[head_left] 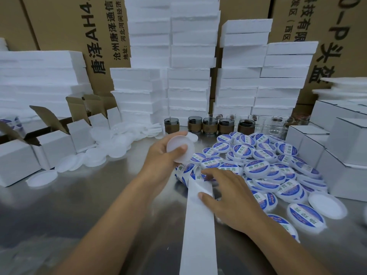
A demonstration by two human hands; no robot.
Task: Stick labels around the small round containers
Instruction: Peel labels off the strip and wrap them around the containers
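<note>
The left hand [164,155] grips a blank white container [178,144], held up just beyond the right hand [228,197]. That hand's loosely spread fingers press the backing strip [198,225] and reach the curled labels [188,169] at their tips. If a label peels crooked or folds on itself, it'll go on skewed, and the strip could slide on the slick bench [99,205].

Left hand [160,157] gripped a plain white round container [179,148] above the steel table [95,205]. Right hand [228,195] rested on the white backing strip [198,231], fingertips [204,171] at the printed labels [188,168]. Labelled containers [268,165] lay heaped at right.
</note>
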